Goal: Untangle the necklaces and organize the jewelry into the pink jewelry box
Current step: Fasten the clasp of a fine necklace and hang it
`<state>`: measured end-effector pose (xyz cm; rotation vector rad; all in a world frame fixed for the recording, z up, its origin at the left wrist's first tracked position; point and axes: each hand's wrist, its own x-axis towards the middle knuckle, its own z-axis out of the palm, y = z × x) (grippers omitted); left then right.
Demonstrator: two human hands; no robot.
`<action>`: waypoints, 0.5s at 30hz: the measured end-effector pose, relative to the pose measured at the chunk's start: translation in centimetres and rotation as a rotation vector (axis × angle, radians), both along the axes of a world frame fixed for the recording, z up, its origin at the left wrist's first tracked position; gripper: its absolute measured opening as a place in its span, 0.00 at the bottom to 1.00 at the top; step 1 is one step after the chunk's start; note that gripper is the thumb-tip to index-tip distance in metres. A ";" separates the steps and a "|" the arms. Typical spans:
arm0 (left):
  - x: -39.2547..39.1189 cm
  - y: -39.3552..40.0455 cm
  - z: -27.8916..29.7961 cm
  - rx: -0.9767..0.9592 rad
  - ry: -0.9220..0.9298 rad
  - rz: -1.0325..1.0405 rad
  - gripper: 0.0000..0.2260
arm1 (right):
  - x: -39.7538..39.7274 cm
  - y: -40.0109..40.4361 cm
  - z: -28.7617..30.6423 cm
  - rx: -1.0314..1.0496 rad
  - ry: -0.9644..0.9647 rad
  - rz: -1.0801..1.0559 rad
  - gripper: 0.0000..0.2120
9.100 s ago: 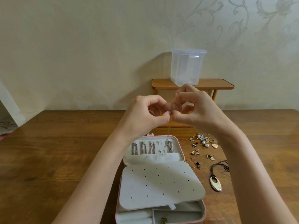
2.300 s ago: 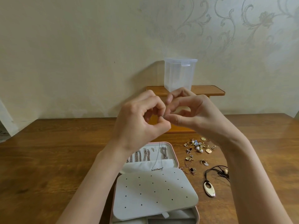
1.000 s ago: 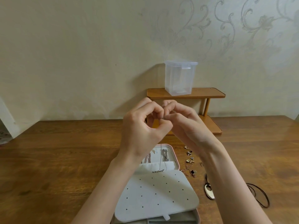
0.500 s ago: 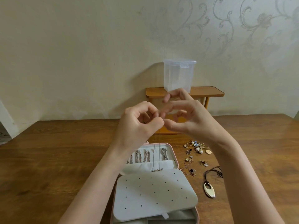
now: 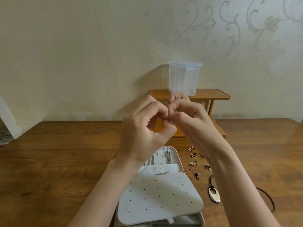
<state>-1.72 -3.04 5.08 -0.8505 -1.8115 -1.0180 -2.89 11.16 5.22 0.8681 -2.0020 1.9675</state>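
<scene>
Head view: left hand point(image 5: 144, 133) and right hand point(image 5: 193, 123) pinching the ends of a thin chain necklace point(image 5: 161, 161) at frame centre, fingers now pressed closer than half a second ago. Probably working the clasp. Bar pendant point(image 5: 162, 173) dangling over the open pink jewelry box point(image 5: 178, 154). Loose earrings point(image 5: 194, 161) and oval pendant point(image 5: 214, 194) lower right; open bench point(image 5: 57, 161) left.
</scene>
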 end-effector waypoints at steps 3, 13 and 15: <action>0.2 -0.4 0.5 0.005 0.067 0.017 0.03 | 0.1 -0.1 0.0 -0.076 -0.083 0.104 0.02; 0.5 0.0 0.5 0.171 -0.184 -0.176 0.03 | 0.2 0.3 0.3 -0.002 0.010 0.038 0.03; 0.6 0.3 0.4 0.268 -0.287 -0.276 0.05 | 0.3 0.3 0.4 0.009 0.041 0.040 0.03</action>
